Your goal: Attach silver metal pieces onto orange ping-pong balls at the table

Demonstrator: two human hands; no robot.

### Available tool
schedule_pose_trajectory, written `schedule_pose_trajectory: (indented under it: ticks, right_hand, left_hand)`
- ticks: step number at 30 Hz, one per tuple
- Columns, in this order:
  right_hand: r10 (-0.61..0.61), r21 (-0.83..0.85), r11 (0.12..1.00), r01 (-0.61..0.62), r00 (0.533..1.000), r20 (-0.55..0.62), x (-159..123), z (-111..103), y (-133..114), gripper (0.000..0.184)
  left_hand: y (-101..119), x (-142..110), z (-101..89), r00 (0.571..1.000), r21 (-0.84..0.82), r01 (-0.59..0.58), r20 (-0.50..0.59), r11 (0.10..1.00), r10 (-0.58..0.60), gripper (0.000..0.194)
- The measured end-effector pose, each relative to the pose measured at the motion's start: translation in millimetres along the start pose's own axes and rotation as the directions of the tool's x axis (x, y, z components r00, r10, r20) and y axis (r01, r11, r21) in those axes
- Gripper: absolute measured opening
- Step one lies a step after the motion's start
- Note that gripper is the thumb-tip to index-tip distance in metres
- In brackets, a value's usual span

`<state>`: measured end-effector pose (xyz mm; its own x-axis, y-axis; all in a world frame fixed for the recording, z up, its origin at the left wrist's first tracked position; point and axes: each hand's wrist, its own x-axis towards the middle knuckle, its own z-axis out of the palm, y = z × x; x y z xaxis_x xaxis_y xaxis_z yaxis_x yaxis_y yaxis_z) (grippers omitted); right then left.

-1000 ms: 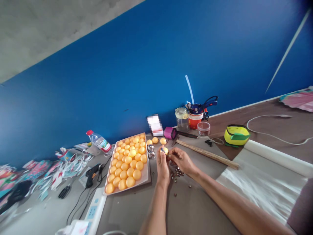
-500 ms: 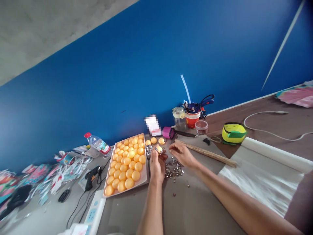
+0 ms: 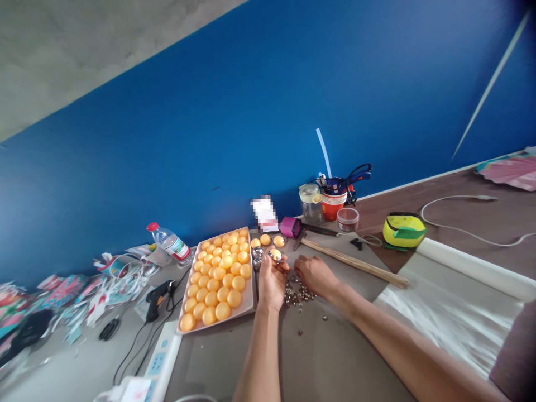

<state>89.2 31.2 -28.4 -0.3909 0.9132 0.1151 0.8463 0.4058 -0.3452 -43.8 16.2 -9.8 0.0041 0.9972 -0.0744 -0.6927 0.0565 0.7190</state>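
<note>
An orange ping-pong ball (image 3: 275, 254), partly covered with shiny stones, rests in the fingers of my left hand (image 3: 273, 283). To its right, my right hand (image 3: 315, 275) reaches down at the edge of a pile of small shiny stones (image 3: 298, 295) on the table. Its fingers are bent together, and whatever may be between the tips is hidden. Behind my left hand sit loose orange balls (image 3: 265, 239) and some silvery stone-covered balls (image 3: 257, 255). A box of orange balls (image 3: 253, 296) stands to the left.
A wooden-handled hammer (image 3: 355, 262) lies behind my right hand. Further right are a roll of white film (image 3: 477, 268) and a yellow-green band (image 3: 404, 230). A glue gun (image 3: 157, 301), power strip (image 3: 161, 357) and bottle (image 3: 171, 244) stand left. Jar (image 3: 310, 204) and red cups (image 3: 334, 206) line the wall.
My right hand has left the ball and moved down to the stone pile. My left hand has shifted slightly left, still with the ball. The camera view swung a little and back.
</note>
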Motion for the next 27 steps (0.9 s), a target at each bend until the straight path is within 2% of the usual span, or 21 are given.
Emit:
schedule_pose_trajectory:
  ticks: [2, 5, 7, 9, 11, 13, 16, 19, 23, 27]
  right_hand:
    - [-0.008, 0.047, 0.999, 0.009, 0.999, -0.031, -0.1, 2.1, -0.2, 0.023]
    - [0.036, 0.229, 0.973, 0.0, 0.988, -0.153, 1.1, 3.8, 0.2, 0.02]
    - [0.094, 0.387, 0.922, 0.001, 0.969, -0.228, 3.2, 3.0, 0.9, 0.016]
    - [0.179, 0.544, 0.839, -0.026, 0.956, -0.23, 5.3, 1.1, 1.4, 0.012]
    - [0.282, 0.712, 0.694, -0.107, 0.95, -0.132, 6.7, -1.1, 0.8, 0.011]
    - [0.34, 0.859, 0.482, -0.173, 0.941, 0.0, 7.4, -2.6, -1.1, 0.009]
    - [0.313, 0.987, 0.133, -0.094, 0.949, 0.048, 7.2, -2.8, -6.3, 0.01]
    - [0.238, 0.993, -0.121, -0.015, 0.97, 0.044, 5.9, -2.7, -11.9, 0.025]
    - [0.135, 0.964, -0.262, -0.053, 0.987, 0.091, 2.6, -7.9, -16.5, 0.031]
    - [0.107, 0.949, -0.3, -0.093, 0.986, 0.13, 0.2, -14.1, -19.1, 0.035]
  left_hand:
    - [0.5, 0.4, -0.6, 1.0, -0.013, 0.009, -0.005, 1.0, -0.009, 0.044]
    - [1.3, 0.9, -1.1, 1.0, -0.023, 0.015, -0.011, 1.0, -0.016, 0.043]
    - [1.5, 1.2, -1.4, 1.0, -0.023, 0.016, -0.014, 1.0, -0.016, 0.043]
    - [1.4, 1.3, -1.5, 1.0, -0.017, 0.015, -0.02, 1.0, -0.015, 0.043]
    - [1.1, 1.2, -1.2, 1.0, -0.008, 0.011, -0.025, 1.0, -0.011, 0.043]
    - [1.1, 0.5, -0.4, 1.0, 0.009, -0.005, -0.021, 1.0, 0.005, 0.042]
    - [1.7, -1.0, 1.4, 0.999, 0.037, -0.034, 0.009, 0.999, 0.034, 0.042]
    - [2.4, -1.8, 2.8, 0.998, 0.045, -0.051, 0.035, 0.998, 0.049, 0.041]
    - [2.3, -1.4, 3.0, 0.998, 0.061, -0.057, 0.039, 0.996, 0.055, 0.042]
    - [1.4, -0.6, 2.4, 0.998, 0.079, -0.059, 0.039, 0.995, 0.056, 0.043]
